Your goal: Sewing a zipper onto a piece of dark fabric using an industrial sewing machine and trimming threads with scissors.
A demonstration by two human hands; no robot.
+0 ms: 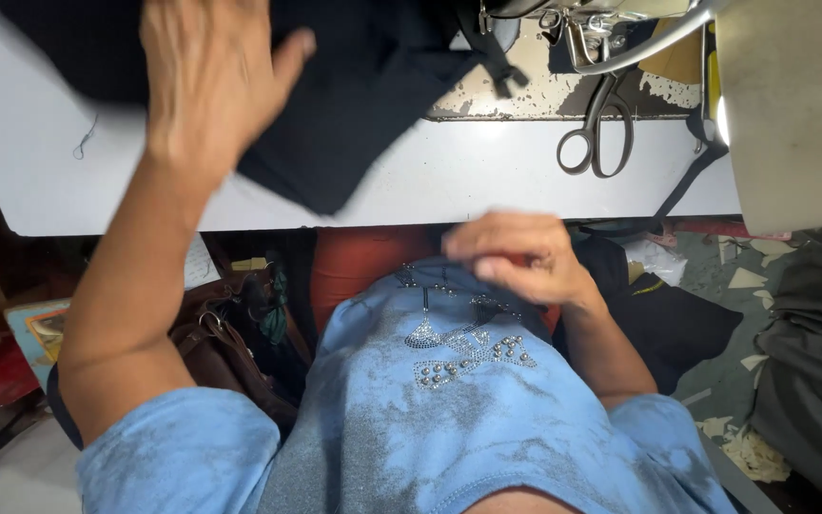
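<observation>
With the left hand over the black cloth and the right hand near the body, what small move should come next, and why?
Probably lower the left hand onto the black fabric and flatten it. The hand is spread open above the cloth, which lies bunched on the white table with one corner hanging over the front edge. The right hand rests against the blue shirt, away from the work, and the scissors lie untouched.

white worktable (pixel 449 190), chipped paint near machine; green floor (pixel 715 381) littered with scraps (pixel 753 452).

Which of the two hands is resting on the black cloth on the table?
The left hand, raised at the upper left, lies on the black cloth on the white table. The right hand stays below the table edge, against the blue shirt.
</observation>
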